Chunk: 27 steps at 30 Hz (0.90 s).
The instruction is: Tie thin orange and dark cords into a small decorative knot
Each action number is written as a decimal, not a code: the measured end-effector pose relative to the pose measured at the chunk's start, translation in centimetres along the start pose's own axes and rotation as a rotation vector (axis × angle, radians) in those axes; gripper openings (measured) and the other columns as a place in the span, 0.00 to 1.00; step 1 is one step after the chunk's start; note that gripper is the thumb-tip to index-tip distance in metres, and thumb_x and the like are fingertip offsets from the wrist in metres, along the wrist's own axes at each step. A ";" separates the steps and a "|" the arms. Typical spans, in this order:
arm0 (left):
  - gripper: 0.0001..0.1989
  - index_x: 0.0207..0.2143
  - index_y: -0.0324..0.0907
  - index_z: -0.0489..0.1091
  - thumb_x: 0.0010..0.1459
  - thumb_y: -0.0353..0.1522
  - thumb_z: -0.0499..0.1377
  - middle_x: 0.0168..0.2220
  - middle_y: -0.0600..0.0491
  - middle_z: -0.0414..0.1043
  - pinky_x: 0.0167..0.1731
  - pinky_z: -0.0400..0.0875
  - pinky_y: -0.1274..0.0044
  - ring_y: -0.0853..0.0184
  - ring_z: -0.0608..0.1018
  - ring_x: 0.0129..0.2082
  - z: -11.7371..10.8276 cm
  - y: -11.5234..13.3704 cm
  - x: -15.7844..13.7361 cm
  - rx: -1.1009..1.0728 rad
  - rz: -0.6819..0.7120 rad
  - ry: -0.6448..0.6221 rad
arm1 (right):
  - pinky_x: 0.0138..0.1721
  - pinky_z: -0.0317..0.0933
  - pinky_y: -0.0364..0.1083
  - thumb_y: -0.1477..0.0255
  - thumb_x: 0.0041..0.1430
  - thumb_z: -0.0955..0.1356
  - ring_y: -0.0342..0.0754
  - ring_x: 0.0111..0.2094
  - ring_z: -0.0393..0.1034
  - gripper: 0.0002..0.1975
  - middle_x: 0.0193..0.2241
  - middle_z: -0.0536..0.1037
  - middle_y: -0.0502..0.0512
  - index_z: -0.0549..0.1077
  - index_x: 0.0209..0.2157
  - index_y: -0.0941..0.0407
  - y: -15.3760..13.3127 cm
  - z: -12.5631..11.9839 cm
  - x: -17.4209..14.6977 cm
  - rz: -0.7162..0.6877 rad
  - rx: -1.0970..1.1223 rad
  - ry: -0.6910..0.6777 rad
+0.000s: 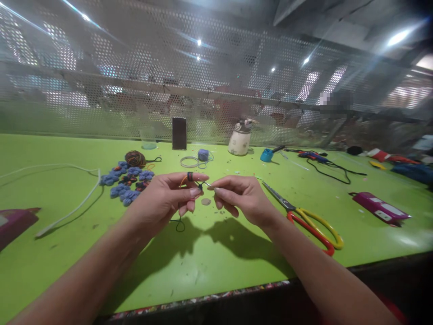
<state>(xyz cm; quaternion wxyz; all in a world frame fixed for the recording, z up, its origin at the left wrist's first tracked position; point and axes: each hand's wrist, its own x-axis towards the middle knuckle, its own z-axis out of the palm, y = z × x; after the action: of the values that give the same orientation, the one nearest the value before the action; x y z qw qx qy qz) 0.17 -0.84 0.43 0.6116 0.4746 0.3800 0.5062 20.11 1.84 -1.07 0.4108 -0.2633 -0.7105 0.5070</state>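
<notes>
Green table [189, 280] below, two hands [165, 192] [241, 194] hold seemingly one hook [207, 184] and yarn [190, 176].

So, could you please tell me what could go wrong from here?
The slim metal tool, probably a crochet hook, is pinched in the right hand close to the fingers of the left hand; a slip might poke them. The yarn wound around the left index finger may slide off or pull tight. The scissors lie beside the right forearm, so a sideways move could knock them.
</notes>
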 end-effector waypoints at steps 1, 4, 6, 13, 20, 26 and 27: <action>0.16 0.39 0.40 0.79 0.45 0.24 0.67 0.19 0.57 0.70 0.13 0.62 0.87 0.77 0.70 0.15 0.0 0.0 0.0 0.021 0.007 0.002 | 0.14 0.52 0.38 0.68 0.58 0.69 0.35 0.13 0.58 0.10 0.20 0.73 0.48 0.76 0.38 0.59 0.1 0.1 0.1 -0.002 -0.008 0.008; 0.21 0.45 0.41 0.76 0.46 0.25 0.67 0.20 0.58 0.69 0.13 0.61 0.86 0.76 0.71 0.17 0.1 -0.1 0.0 0.087 0.054 -0.001 | 0.14 0.53 0.38 0.70 0.59 0.67 0.35 0.14 0.58 0.13 0.21 0.72 0.47 0.75 0.45 0.57 0.0 0.2 0.1 0.003 -0.088 0.004; 0.23 0.47 0.41 0.75 0.47 0.25 0.67 0.21 0.59 0.68 0.13 0.62 0.85 0.75 0.72 0.17 0.2 -0.1 0.0 0.116 0.076 -0.005 | 0.15 0.54 0.38 0.71 0.60 0.66 0.35 0.14 0.58 0.16 0.21 0.71 0.46 0.73 0.50 0.55 -0.2 0.3 0.2 0.021 -0.121 -0.011; 0.22 0.46 0.39 0.75 0.46 0.27 0.68 0.20 0.58 0.69 0.16 0.62 0.84 0.74 0.72 0.19 0.2 -0.3 0.1 0.181 0.025 -0.049 | 0.17 0.51 0.39 0.73 0.58 0.66 0.35 0.14 0.55 0.15 0.19 0.67 0.45 0.77 0.47 0.55 -0.7 0.0 0.2 0.044 -0.148 -0.038; 0.20 0.46 0.39 0.75 0.47 0.29 0.67 0.21 0.56 0.71 0.17 0.64 0.82 0.72 0.71 0.19 0.0 -0.2 0.0 0.292 -0.015 -0.071 | 0.19 0.48 0.40 0.76 0.58 0.64 0.37 0.17 0.51 0.17 0.17 0.64 0.45 0.78 0.47 0.59 -1.2 -1.3 0.0 0.002 -0.260 -0.135; 0.13 0.39 0.39 0.78 0.49 0.30 0.65 0.18 0.55 0.71 0.18 0.61 0.80 0.72 0.68 0.17 0.2 -0.4 0.1 0.505 -0.022 -0.081 | 0.22 0.49 0.39 0.74 0.61 0.64 0.38 0.19 0.53 0.16 0.20 0.72 0.48 0.78 0.47 0.56 -1.5 -2.3 0.0 -0.138 -0.663 -0.283; 0.13 0.40 0.39 0.78 0.49 0.31 0.65 0.18 0.55 0.71 0.18 0.61 0.79 0.71 0.69 0.17 0.2 -0.4 0.2 0.516 -0.025 -0.090 | 0.23 0.50 0.39 0.75 0.61 0.64 0.38 0.20 0.55 0.16 0.21 0.74 0.49 0.78 0.47 0.55 -1.6 -2.3 0.0 -0.154 -0.699 -0.298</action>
<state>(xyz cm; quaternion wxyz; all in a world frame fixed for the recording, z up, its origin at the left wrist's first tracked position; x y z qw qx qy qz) 0.48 -0.74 0.07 0.4928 0.6323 0.4746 0.3634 22.15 2.42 0.76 0.2253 -0.2568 -0.9101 0.2345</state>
